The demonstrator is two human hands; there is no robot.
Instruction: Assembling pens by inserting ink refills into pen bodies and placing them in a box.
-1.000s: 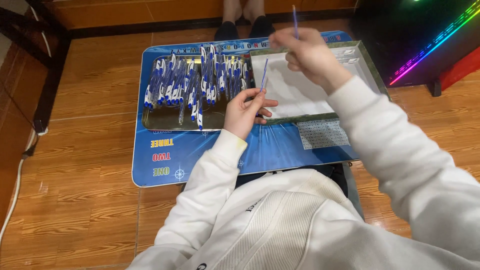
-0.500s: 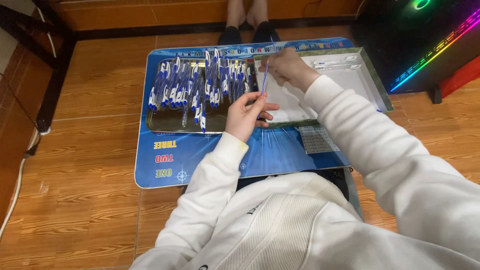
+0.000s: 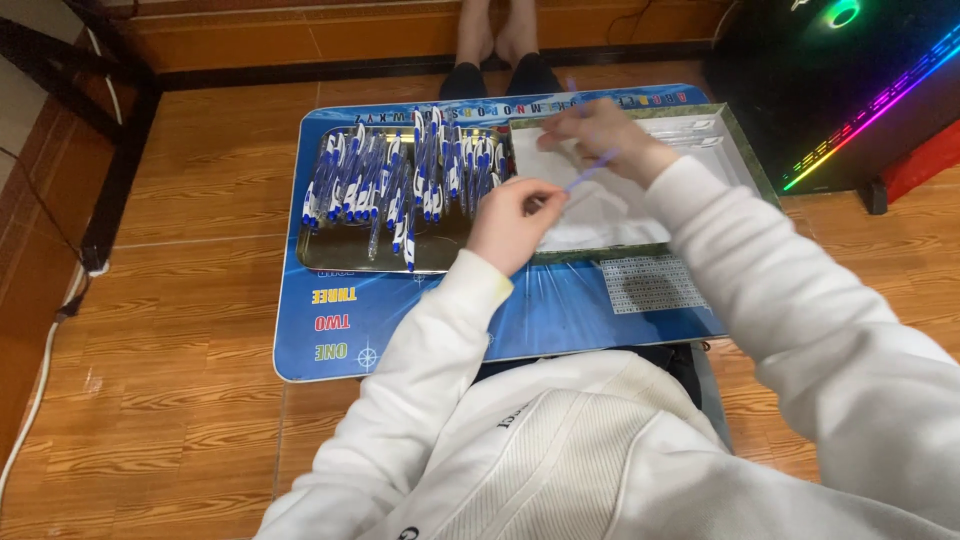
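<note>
Both hands, left hand [image 3: 512, 222] and right hand [image 3: 600, 135], pinch a thin pen part [image 3: 590, 172] beside a metal tray [image 3: 330, 255] full of blue pens [image 3: 400, 180].

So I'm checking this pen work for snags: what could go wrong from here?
1. The left hand and right hand hold a thin blue pen part between fingertips over the white tray; it could slip and drop.
2. The left sleeve hangs close to the heaped blue-and-white pens in the metal tray, so it might knock some out.
3. The low table edge sits over the person's legs, so a bump could jolt both trays.
</note>
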